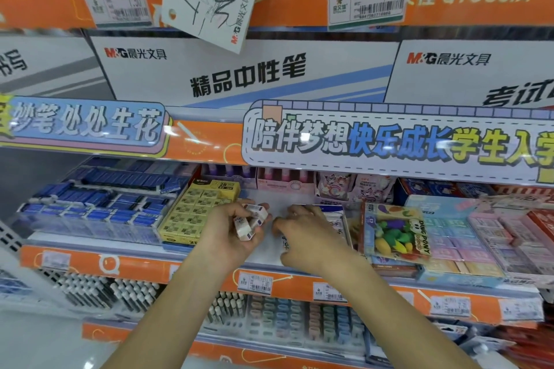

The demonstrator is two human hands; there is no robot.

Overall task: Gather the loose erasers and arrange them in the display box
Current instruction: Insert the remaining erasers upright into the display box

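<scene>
My left hand [230,232] is raised over the white shelf and holds a small bunch of white erasers [250,220] with blue and red printed sleeves. My right hand [308,237] is just to its right, palm down, fingers curled over the white display box [337,214] and touching an eraser [284,242] lying at the box's left side. Most of the box's inside is hidden under that hand, so I cannot tell whether the fingers grip the eraser.
A yellow box of erasers [198,213] stands left of my hands, with blue eraser trays [99,207] beyond it. A fruit-eraser pack [395,231] and pastel eraser boxes [467,246] stand on the right. The orange shelf edge [150,265] runs below, pens underneath.
</scene>
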